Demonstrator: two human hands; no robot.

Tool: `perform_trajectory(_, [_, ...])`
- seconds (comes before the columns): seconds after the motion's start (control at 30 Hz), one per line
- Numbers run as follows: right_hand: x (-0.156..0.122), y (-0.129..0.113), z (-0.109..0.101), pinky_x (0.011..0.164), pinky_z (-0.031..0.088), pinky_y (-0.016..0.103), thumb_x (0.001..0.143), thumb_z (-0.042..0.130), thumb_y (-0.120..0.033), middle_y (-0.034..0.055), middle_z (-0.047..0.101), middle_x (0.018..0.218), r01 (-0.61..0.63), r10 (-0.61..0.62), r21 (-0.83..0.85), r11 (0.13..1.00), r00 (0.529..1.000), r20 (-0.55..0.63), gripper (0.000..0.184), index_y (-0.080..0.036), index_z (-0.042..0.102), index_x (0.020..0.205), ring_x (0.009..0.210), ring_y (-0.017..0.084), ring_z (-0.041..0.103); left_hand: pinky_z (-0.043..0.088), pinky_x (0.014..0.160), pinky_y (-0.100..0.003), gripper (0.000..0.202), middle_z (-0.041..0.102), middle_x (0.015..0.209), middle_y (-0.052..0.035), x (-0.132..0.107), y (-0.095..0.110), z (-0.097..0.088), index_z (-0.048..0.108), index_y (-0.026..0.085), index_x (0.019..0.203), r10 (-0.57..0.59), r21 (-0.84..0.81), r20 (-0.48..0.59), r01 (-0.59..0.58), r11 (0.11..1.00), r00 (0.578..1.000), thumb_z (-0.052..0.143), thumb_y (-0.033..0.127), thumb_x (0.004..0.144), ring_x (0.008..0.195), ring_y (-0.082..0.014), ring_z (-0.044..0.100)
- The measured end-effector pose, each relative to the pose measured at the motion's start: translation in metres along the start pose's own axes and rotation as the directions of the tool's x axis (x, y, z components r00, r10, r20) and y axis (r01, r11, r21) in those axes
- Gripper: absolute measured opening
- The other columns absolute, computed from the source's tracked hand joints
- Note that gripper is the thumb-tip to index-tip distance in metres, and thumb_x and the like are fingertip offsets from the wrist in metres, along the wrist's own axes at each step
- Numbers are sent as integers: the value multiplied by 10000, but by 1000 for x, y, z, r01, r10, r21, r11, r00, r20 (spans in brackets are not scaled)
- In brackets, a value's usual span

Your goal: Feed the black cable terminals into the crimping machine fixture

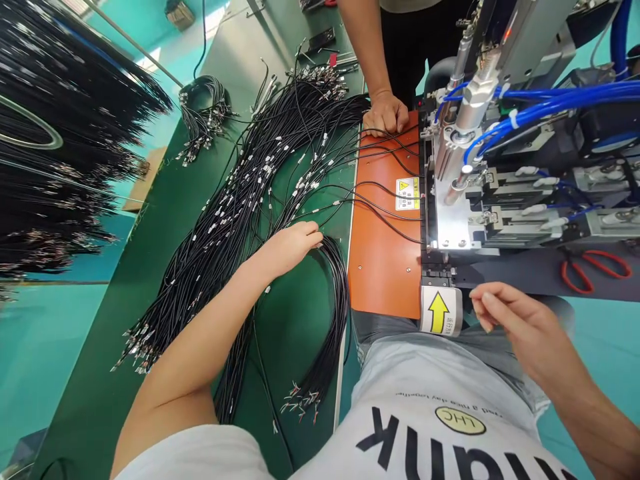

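My left hand (296, 248) is closed, its fingertips curled at the upper end of a curved bundle of black cables (337, 287). The bundle's stripped wire ends (303, 400) lie toward me on the green table. My right hand (515, 317) hangs just right of a yellow arrow label (439, 312), fingers curled and thumb against them, with nothing showing between them. Several single black cables run across the orange plate (383, 267) into the machine (455, 200). A large pile of black cables (240, 207) with white tags lies beyond my left forearm.
Another person's hand (386, 115) rests at the plate's far end, by the cables. Red-handled scissors (595, 270) lie below the machine's blue air hoses (540, 100). Dense black cables (60, 133) hang at the left. A smaller coiled bundle (205, 113) lies on the green table (125, 287).
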State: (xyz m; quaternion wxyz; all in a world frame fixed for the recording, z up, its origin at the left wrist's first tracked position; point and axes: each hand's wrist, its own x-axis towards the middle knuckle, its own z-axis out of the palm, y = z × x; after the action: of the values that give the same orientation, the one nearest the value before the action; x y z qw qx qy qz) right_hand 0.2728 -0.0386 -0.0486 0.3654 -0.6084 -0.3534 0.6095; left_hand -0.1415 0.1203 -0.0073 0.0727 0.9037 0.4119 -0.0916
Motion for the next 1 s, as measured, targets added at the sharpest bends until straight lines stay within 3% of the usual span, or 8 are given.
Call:
perform_trajectory(0.2, [-5,-1,3,701,416,298,940,572,-499,-11,534,701,36,-23,-125,991,995,99,266,-258,656,1016,711,159,499,486,993,-375,240,670,1079,-59,-29,-16,-31,634,205,1106,-152,-132,-225,125,983,962,463,245,942,1052,-203,613])
perform_trajectory(0.33, [-5,-6,19,646,416,300,936,560,-514,-3,521,674,69,-25,-201,977,977,210,285,-248,659,961,687,171,500,357,1101,-576,308,626,1092,-107,-28,18,-23,624,203,1119,-195,149,-220,231,961,956,568,220,816,1108,-298,571])
perform_trajectory(0.53, [-6,-16,39,657,420,313,955,527,-497,18,573,761,143,-49,-276,951,946,319,293,-238,664,959,696,169,507,301,1166,-522,159,626,1075,-124,-18,88,11,634,171,932,282,314,-22,-261,913,959,506,125,850,1172,-288,532])
perform_trajectory(0.67, [-8,-17,41,650,401,315,964,510,-501,7,555,733,137,-27,-312,940,943,332,295,-243,652,961,693,169,494,493,820,-376,72,584,787,-46,-34,82,2,579,200,791,454,158,-18,-445,881,891,539,142,802,789,-204,550])
perform_trajectory(0.77, [-6,-19,51,666,421,318,962,520,-505,9,584,778,123,-17,-287,950,938,346,286,-253,635,1029,693,165,514,419,611,-336,75,507,652,-8,-47,58,-29,529,213,735,214,63,-358,-205,977,909,537,174,799,627,-174,482])
perform_trajectory(0.83, [-3,-24,66,744,464,330,954,542,-504,33,640,951,137,-60,-196,971,933,354,325,-278,587,1182,781,174,575,407,605,-315,74,520,661,2,-47,49,-49,570,208,845,-130,-88,-604,96,991,786,498,192,855,616,-159,496])
perform_trajectory(0.9, [1,-30,86,870,485,353,957,527,-525,68,627,1181,140,-115,-38,989,915,386,418,-299,516,1309,971,200,613,415,638,-301,122,557,684,1,-35,50,-57,592,204,882,-302,-173,-627,250,953,718,470,206,893,649,-154,531])
perform_trajectory(1.0, [5,-34,104,905,509,378,989,334,-623,111,636,1227,-76,-74,226,971,805,589,532,-262,502,1342,1086,228,630,429,721,-324,179,638,788,-41,-5,65,-43,600,194,842,-321,-73,-449,324,943,833,455,255,927,787,-196,597])
